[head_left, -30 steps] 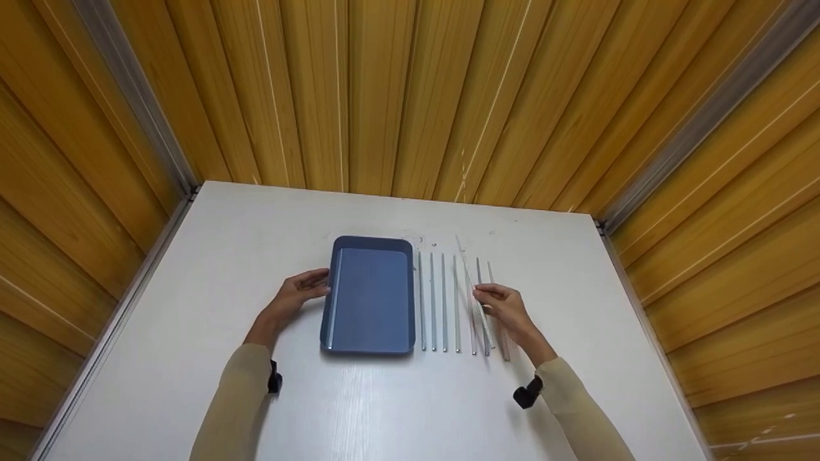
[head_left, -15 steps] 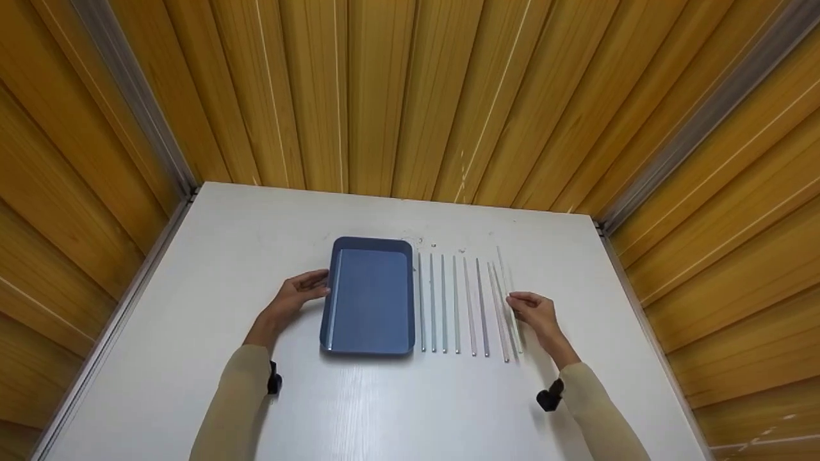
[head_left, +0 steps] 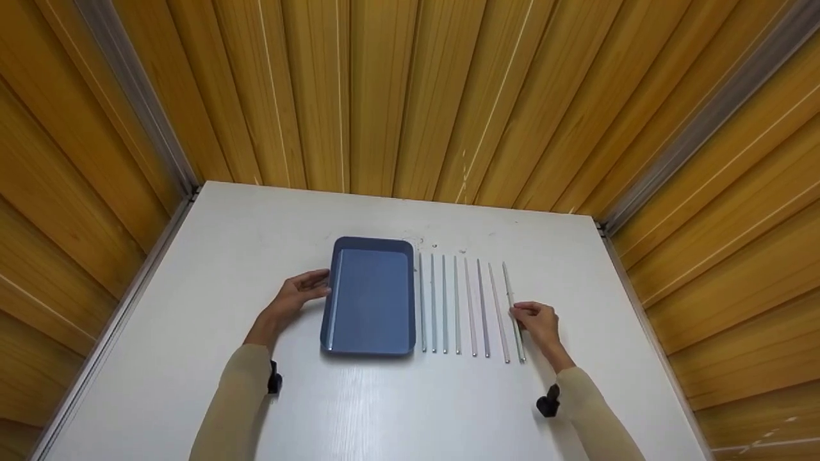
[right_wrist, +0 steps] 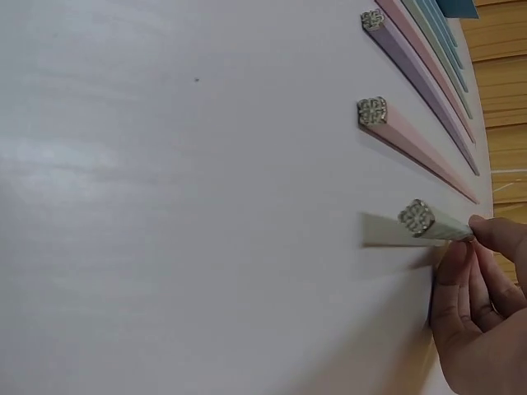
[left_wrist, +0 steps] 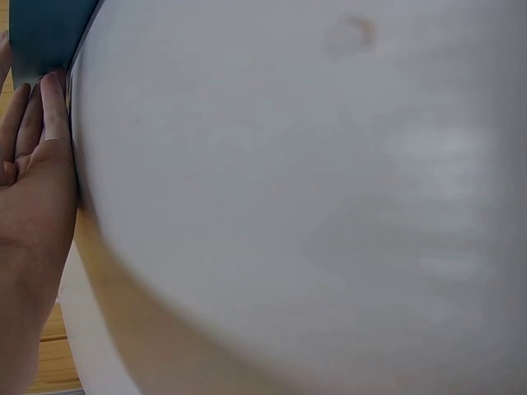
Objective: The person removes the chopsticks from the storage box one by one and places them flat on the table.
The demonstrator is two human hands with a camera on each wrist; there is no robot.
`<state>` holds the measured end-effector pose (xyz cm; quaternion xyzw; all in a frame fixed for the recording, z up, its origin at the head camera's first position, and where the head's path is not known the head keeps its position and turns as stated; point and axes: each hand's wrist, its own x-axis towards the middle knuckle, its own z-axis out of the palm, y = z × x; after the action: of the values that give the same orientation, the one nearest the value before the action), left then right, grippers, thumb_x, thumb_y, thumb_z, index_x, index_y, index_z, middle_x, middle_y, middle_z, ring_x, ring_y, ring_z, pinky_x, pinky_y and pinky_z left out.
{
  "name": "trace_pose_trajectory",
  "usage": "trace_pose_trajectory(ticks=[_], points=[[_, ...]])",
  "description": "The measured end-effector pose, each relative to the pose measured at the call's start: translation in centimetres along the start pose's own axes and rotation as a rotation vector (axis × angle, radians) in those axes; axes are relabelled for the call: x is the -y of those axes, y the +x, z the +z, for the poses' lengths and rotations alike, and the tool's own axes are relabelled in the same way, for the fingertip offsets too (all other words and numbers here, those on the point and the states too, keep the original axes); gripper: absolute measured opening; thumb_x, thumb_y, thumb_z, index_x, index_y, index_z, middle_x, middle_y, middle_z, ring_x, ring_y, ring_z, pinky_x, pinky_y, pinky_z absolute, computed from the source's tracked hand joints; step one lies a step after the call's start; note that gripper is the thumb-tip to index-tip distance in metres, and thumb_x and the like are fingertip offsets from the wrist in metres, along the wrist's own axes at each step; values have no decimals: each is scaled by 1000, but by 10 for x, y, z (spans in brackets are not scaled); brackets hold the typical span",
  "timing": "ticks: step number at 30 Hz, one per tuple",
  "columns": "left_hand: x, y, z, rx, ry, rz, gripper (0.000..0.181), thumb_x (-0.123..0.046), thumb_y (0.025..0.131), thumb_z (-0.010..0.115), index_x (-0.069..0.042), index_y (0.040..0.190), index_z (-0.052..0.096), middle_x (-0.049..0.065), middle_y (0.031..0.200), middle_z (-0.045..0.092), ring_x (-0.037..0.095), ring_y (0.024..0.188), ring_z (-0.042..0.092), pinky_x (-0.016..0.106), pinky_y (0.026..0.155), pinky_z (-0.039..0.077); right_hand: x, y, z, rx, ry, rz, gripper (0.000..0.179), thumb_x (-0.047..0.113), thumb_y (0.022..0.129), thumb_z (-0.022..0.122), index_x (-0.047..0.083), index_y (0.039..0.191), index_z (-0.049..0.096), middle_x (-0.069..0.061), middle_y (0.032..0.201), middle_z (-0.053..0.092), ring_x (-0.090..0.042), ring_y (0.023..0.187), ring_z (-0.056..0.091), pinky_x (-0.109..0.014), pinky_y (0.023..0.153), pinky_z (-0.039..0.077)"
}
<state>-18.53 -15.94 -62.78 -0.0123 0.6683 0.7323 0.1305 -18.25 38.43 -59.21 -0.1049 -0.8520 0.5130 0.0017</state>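
Note:
My right hand (head_left: 537,322) pinches a pale green chopstick (right_wrist: 449,227) between thumb and fingers at the right end of a row. The chopstick's silver patterned end is raised slightly above the table in the right wrist view. Left of it, several chopsticks lie parallel, among them a pink chopstick (right_wrist: 420,150) and a purple chopstick (right_wrist: 416,78). A blue rectangular tray (head_left: 410,301) stands left of the row. Along its left inner side runs one thin pale stick (head_left: 335,301). My left hand (head_left: 296,296) rests its straight fingers against the tray's left wall.
Everything lies on a white table (head_left: 384,410). Small marks or crumbs (head_left: 434,246) show beyond the chopsticks' far ends. Wood-patterned walls (head_left: 384,96) enclose the back and sides.
My right hand has carried the green chopstick rightward over the row and lowered it beyond the rightmost pink one. The left hand and tray have stayed in place.

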Motion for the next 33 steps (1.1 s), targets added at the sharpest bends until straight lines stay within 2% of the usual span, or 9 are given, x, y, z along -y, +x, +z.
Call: trace_pose_trajectory(ticks=[5, 15, 19, 27, 33], points=[[1, 0, 1, 8, -7, 9, 64, -8, 92, 75, 0, 150, 48, 20, 156, 48, 33, 148, 43, 18, 105, 49, -2, -2, 3, -26, -56, -27, 22, 9, 92, 74, -8, 107, 73, -14, 89, 77, -3, 67, 64, -14, 61, 53], [4, 1, 1, 5, -20, 18, 65, -7, 92, 76, 1, 150, 48, 22, 154, 50, 26, 141, 53, 20, 103, 52, -7, -5, 12, -114, -183, -72, 20, 13, 89, 77, -4, 100, 76, -15, 90, 76, -4, 71, 63, -12, 62, 49], [4, 1, 0, 6, -17, 25, 64, -7, 92, 75, 2, 149, 48, 23, 153, 50, 27, 142, 53, 20, 103, 52, -8, -8, 15, -140, -187, -92, 19, 13, 89, 78, -4, 97, 76, -18, 90, 76, -6, 72, 63, -12, 62, 47], [5, -1, -1, 5, -8, 17, 63, -9, 93, 75, 0, 149, 49, 20, 154, 51, 31, 146, 48, 20, 105, 50, -5, -11, 16, -143, -178, -76, 24, 17, 90, 79, -6, 98, 76, -18, 90, 76, -5, 71, 63, -11, 62, 47], [4, 0, -1, -8, -5, 9, 63, -12, 92, 76, -2, 149, 50, 17, 155, 51, 31, 147, 45, 23, 109, 48, 10, 0, 11, -132, -224, -48, 28, 20, 94, 73, -7, 97, 75, -17, 84, 75, -6, 61, 59, -15, 54, 46]])
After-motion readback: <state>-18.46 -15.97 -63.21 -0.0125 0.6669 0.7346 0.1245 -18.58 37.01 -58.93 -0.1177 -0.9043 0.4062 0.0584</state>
